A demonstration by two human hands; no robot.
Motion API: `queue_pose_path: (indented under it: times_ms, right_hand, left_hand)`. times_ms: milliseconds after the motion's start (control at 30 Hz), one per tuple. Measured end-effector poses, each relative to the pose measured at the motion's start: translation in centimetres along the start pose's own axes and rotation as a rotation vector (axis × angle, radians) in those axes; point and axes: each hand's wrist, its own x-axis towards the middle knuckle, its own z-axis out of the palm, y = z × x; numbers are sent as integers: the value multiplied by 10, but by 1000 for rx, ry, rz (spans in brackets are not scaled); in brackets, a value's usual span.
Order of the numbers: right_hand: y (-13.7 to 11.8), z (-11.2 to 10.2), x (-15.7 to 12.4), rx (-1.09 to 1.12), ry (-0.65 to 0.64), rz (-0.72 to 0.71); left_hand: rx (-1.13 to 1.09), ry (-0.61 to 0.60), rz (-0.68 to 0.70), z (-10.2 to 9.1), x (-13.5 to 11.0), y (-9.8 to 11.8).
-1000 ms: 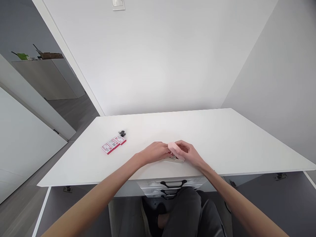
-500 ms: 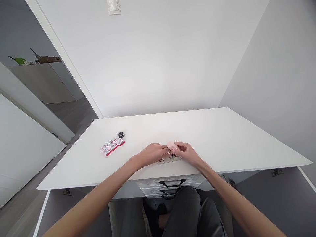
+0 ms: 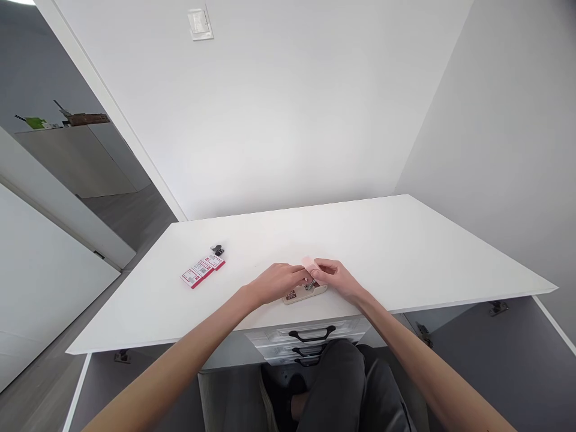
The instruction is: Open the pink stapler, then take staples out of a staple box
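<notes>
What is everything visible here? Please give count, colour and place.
Desktop: 1, white, centre
Pink piece: 1, pale pink, above desktop
Flat base: 1, cream, below pink piece
Metal part: 1, silver, at flat base
Boxes: seemingly 3, red-white, desktop's left
Clip: 1, black, beyond boxes
Drawer handles: 3, black, below desktop
Switch: 1, white, upper left
Door: 1, white, far left
Cabinet: 1, grey, left background
Items: several, green and brown, on cabinet
Trousers: 1 pair, dark grey, below desktop
Footwear: count unclear, dark, below drawer handles
Left hand: 1, bare, at pink piece
Right hand: 1, bare, holding pink piece

White tabletop (image 3: 396, 252): boxes (image 3: 202, 271), clip (image 3: 218, 250), cream object (image 3: 308, 295)
</notes>
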Motion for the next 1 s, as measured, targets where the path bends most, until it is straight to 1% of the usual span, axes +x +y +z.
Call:
queue_pose_path:
  times_ms: [133,267,367,467,533,600,700,767,867,1000]
  right_hand:
    - [2,-1,1,2,35,-15]
    - [3,-2,1,0,43,-10]
    - [4,-2,2,-1,45,-9]
    - [3,-1,1,3,55,-9]
    - [4,0,1,-11,74,5]
    - [5,1,1,-27,105,26]
    - [8,2,0,-57,152,50]
    - [8,3,0,-94,167,56]
    - [7,6,0,-157,174,61]
    - [5,10,0,-215,176,68]
  left_hand:
    - [-40,-7,-39,-2,1,0]
    - [-57,-24,-70,-2,1,0]
    - [-60,4,-102,0,-4,2]
    - [-97,91,-171,1,-14,5]
    - [-184,157,-248,2,-23,5]
    - [-316,246,-371,4,-33,2]
    - [-519,447,-598,8,-49,-6]
    - [-618,559,-709,13,-58,-12]
    - [-726,654,-799,17,-67,-19]
    - [-835,732,-859,18,-71,-21]
